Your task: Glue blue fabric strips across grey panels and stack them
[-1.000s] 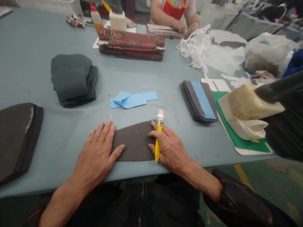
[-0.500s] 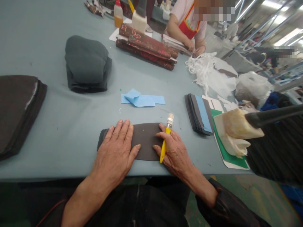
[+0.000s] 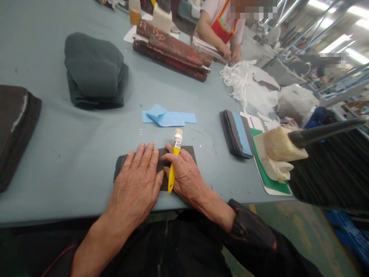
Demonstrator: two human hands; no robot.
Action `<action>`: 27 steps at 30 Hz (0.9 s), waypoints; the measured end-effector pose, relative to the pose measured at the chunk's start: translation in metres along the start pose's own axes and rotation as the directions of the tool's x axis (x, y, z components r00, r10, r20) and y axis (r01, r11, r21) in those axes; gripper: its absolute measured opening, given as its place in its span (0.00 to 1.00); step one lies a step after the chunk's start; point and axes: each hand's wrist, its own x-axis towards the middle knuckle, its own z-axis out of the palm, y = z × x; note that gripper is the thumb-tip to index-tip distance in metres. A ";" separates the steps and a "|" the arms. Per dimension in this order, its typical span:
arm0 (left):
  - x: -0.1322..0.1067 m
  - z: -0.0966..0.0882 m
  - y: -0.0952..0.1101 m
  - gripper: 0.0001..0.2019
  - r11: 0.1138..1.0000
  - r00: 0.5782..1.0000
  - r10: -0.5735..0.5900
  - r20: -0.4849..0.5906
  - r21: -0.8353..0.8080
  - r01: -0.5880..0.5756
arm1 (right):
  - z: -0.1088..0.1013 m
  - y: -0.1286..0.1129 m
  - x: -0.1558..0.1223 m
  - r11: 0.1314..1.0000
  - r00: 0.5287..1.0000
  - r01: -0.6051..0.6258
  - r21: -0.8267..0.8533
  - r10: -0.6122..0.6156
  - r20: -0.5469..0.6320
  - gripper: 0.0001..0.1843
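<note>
A dark brown rectangular piece [image 3: 188, 154], leather or fabric, lies flat near the table's front edge. My left hand [image 3: 137, 175] presses on its left part with fingers stretched out. Over its middle rests my right hand [image 3: 184, 173], holding a yellow-handled brush [image 3: 172, 175] with the bristles pointing away from me. The fingertips of that hand also touch the piece, close to my left thumb. Beyond the hands lies a light blue strip [image 3: 173, 118] with one folded corner.
Dark folded cloth [image 3: 93, 69] and a stack of dark panels [image 3: 14, 127] lie to the left. On the right are a blue-banded stack [image 3: 235, 134] and a glue-stained block [image 3: 278, 144] on a green board [image 3: 259, 165]. A co-worker [image 3: 215, 34] works across the table.
My right hand, with the brush, has slid left from the piece's right end to its middle. My left hand stays pressed on the piece. The whole view has shifted slightly.
</note>
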 end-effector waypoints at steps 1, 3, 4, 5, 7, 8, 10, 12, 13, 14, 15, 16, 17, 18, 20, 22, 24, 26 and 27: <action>0.000 0.000 0.000 0.31 1.000 1.000 -0.005 0.012 -0.009 0.005 | -0.003 0.002 -0.002 1.000 1.000 0.005 0.009 -0.005 0.002 0.14; 0.000 -0.001 0.000 0.32 1.000 0.999 -0.012 0.041 -0.028 0.013 | -0.009 0.008 -0.008 1.000 1.000 -0.001 0.020 0.002 -0.008 0.14; 0.000 -0.001 0.000 0.32 0.999 0.998 -0.014 0.057 -0.037 0.017 | -0.012 0.011 -0.012 1.000 1.000 -0.012 0.023 0.013 -0.016 0.14; 0.000 -0.002 0.000 0.32 0.999 0.997 -0.019 0.071 -0.044 0.022 | -0.015 0.014 -0.016 0.999 0.999 -0.024 0.026 0.025 -0.024 0.14; 0.000 -0.002 -0.001 0.33 0.998 0.995 -0.034 0.091 -0.053 0.039 | -0.019 0.020 -0.024 0.999 0.999 -0.042 0.030 0.043 -0.034 0.14; 0.000 -0.002 -0.001 0.33 0.997 0.994 -0.041 0.097 -0.055 0.046 | -0.022 0.023 -0.028 0.999 0.998 -0.047 0.026 0.048 -0.036 0.14; 0.000 -0.002 -0.001 0.35 0.997 0.993 -0.044 0.111 -0.054 0.050 | -0.025 0.026 -0.034 0.999 0.998 -0.051 0.010 0.051 -0.039 0.15; 0.001 -0.002 -0.001 0.39 0.997 0.990 -0.047 0.131 -0.048 0.054 | -0.028 0.028 -0.037 0.999 0.998 -0.053 -0.007 0.052 -0.042 0.15; 0.001 -0.003 0.000 0.42 0.997 0.988 -0.056 0.145 -0.043 0.062 | -0.028 0.028 -0.037 0.998 0.998 -0.053 -0.015 0.052 -0.046 0.15; 0.002 -0.004 0.002 0.45 0.996 0.985 -0.072 0.159 -0.036 0.079 | -0.028 0.027 -0.037 0.998 0.997 -0.051 -0.022 0.050 -0.052 0.15; 0.003 -0.004 0.003 0.48 0.994 0.980 -0.097 0.174 -0.028 0.103 | -0.028 0.027 -0.037 0.998 0.997 -0.046 -0.030 0.044 -0.059 0.15; 0.004 -0.005 0.005 0.51 0.991 0.974 -0.126 0.188 -0.019 0.132 | -0.028 0.026 -0.036 0.998 0.997 -0.039 -0.039 0.037 -0.068 0.15; 0.005 -0.006 0.007 0.54 0.987 0.967 -0.154 0.202 -0.011 0.160 | -0.027 0.026 -0.036 0.998 0.997 -0.032 -0.049 0.028 -0.076 0.15; 0.006 -0.007 0.009 0.56 0.983 0.960 -0.178 0.216 -0.006 0.183 | -0.027 0.025 -0.035 0.998 0.996 -0.026 -0.060 0.021 -0.083 0.15; 0.008 -0.008 0.012 0.60 0.977 0.947 -0.208 0.245 -0.001 0.215 | -0.025 0.024 -0.035 0.997 0.996 -0.018 -0.079 0.011 -0.091 0.15; 0.010 -0.009 0.013 0.63 0.972 0.935 -0.225 0.274 0.000 0.234 | -0.024 0.024 -0.035 0.996 0.995 -0.018 -0.093 0.009 -0.097 0.15; 0.011 -0.010 0.012 0.66 0.968 0.924 -0.236 0.302 -0.004 0.249 | -0.023 0.025 -0.036 0.995 0.995 -0.011 -0.099 0.000 -0.103 0.14; 0.010 -0.010 0.012 0.70 0.966 0.920 -0.243 0.308 -0.011 0.259 | -0.022 0.026 -0.037 0.995 0.993 0.008 -0.101 -0.020 -0.116 0.14; 0.009 -0.009 0.014 0.72 0.967 0.925 -0.239 0.296 -0.015 0.255 | -0.021 0.027 -0.038 0.995 0.992 0.018 -0.101 -0.031 -0.124 0.14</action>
